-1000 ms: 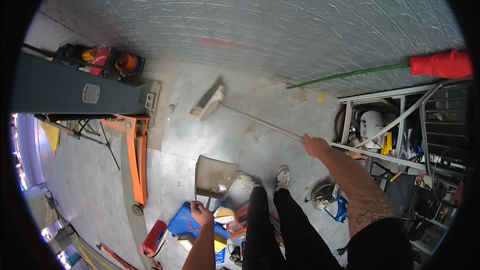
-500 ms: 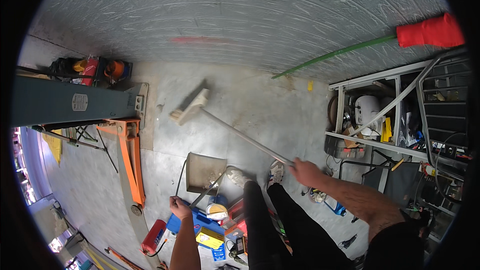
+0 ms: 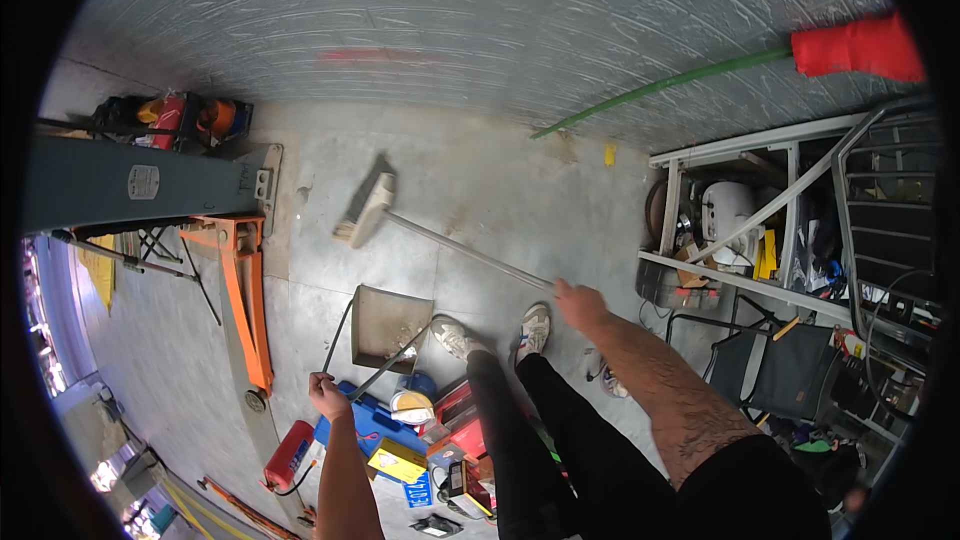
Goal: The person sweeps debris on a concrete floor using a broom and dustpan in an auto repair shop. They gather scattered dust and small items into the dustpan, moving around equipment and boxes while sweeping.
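Observation:
My right hand (image 3: 582,306) is wrapped round the end of a long pale broom handle. The broom (image 3: 470,258) slants away to the left, and its cream head (image 3: 376,204) with light bristles rests at floor level, slightly smeared by motion. Lower left, my left hand (image 3: 328,396) grips the long dark handle of a dustpan. That dustpan (image 3: 362,340) is a boxy grey pan lying on the floor with pale debris (image 3: 408,328) inside. It sits nearer to me than the broom head, just left of my shoes (image 3: 452,336).
Beside my legs lie a blue case (image 3: 365,418), a paint tin (image 3: 412,402), a yellow box (image 3: 398,461) and a red cylinder (image 3: 290,455). An orange lift arm (image 3: 243,310) stands left. A metal rack (image 3: 795,200) and folding chair (image 3: 790,370) line the right; a textured wall (image 3: 480,30) rises ahead.
The view has shifted a little, so the scene sits further left and up. My right hand has moved leftward with the broom, and the broom head has turned slightly. My left hand keeps its hold.

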`<state>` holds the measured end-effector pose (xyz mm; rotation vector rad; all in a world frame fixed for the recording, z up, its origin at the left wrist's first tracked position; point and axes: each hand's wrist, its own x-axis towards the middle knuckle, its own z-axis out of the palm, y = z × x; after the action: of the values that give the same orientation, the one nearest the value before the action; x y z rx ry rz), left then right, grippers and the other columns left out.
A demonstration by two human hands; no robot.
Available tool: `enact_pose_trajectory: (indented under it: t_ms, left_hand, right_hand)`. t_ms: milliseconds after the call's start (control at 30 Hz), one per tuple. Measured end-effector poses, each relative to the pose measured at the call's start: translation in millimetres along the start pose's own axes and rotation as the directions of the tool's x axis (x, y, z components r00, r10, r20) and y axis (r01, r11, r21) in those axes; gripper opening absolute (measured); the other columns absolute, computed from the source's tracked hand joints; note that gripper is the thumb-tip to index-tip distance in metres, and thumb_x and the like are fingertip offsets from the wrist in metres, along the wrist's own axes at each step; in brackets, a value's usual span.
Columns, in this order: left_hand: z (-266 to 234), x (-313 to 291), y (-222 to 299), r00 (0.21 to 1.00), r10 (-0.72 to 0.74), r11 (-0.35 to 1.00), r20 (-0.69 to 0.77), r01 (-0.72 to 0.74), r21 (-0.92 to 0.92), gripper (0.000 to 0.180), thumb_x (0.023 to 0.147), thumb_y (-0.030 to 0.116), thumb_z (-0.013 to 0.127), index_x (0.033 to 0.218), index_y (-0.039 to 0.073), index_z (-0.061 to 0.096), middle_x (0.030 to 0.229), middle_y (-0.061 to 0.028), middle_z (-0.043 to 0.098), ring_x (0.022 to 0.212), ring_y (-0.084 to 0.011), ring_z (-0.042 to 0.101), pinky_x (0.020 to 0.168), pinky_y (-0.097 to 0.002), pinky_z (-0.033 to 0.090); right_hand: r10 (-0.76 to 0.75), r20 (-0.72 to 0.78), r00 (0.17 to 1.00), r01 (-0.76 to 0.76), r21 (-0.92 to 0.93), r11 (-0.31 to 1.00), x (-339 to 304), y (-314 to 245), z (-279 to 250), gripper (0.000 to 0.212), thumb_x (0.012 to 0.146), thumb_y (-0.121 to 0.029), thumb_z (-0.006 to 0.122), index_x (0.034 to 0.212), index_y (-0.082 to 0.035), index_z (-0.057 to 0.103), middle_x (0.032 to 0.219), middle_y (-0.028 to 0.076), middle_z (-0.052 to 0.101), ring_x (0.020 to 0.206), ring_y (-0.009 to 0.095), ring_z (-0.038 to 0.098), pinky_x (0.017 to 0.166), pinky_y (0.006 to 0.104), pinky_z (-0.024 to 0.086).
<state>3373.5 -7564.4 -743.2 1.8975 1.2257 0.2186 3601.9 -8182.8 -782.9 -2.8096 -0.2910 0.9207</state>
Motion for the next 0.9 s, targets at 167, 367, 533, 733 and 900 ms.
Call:
enact_pose_trajectory:
  t_ms: [167,367,533,733,900]
  left_hand:
    - [-4,4,-2,1.000,0.023,1.000,-0.007,-0.023,0.006,0.016,0.099,0.004,0.053,0.084,0.004,0.059,0.074,-0.0003,0.052,0.068,-0.0104,0.044,0.063,-0.0336,0.036]
    - [-8,7,-4,1.000,0.016,0.999,-0.013,-0.017,-0.040,0.016,0.099,0.003,0.052,0.085,0.005,0.060,0.073,0.0012,0.052,0.066,-0.0082,0.042,0.060,-0.0322,0.033]
    - [-2,8,-6,1.000,-0.002,0.996,-0.009,0.001,-0.091,0.018,0.100,0.003,0.052,0.085,0.006,0.060,0.072,0.0041,0.049,0.064,-0.0065,0.041,0.059,-0.0305,0.031]
    - [1,3,-10,1.000,0.012,0.998,-0.018,-0.013,-0.058,0.018,0.101,0.004,0.052,0.087,0.006,0.061,0.072,0.0041,0.049,0.062,-0.0059,0.041,0.058,-0.0299,0.030]
    - [1,5,-13,1.000,-0.004,0.992,-0.001,0.003,-0.123,0.017,0.100,0.003,0.052,0.086,0.006,0.060,0.070,0.0047,0.046,0.062,-0.0057,0.038,0.057,-0.0301,0.028]
  right_hand:
    - [0.164,0.206,0.965,-0.109,-0.258,0.960,-140,117,-75,0.042,0.113,-0.043,0.065,0.137,-0.009,0.059,0.094,0.017,0.081,0.089,0.045,0.080,0.078,0.0626,0.064]
    - [0.183,0.212,0.960,-0.152,-0.155,0.976,-231,121,-119,0.040,0.116,-0.044,0.063,0.115,-0.004,0.063,0.086,0.025,0.078,0.081,0.050,0.077,0.073,0.0653,0.061]
    - [0.112,0.209,0.972,-0.124,0.045,0.991,-224,25,-90,0.037,0.116,-0.041,0.064,0.120,-0.004,0.057,0.085,0.024,0.077,0.080,0.050,0.078,0.070,0.0655,0.060]
    - [-0.050,0.154,0.987,0.022,0.180,0.983,-54,-74,-51,0.031,0.114,-0.032,0.063,0.125,-0.003,0.056,0.093,0.024,0.079,0.088,0.050,0.079,0.078,0.0653,0.061]
    - [-0.031,0.193,0.981,0.040,-0.043,0.998,9,19,-63,0.032,0.111,-0.028,0.065,0.131,-0.004,0.058,0.097,0.023,0.081,0.093,0.050,0.079,0.082,0.0635,0.061]
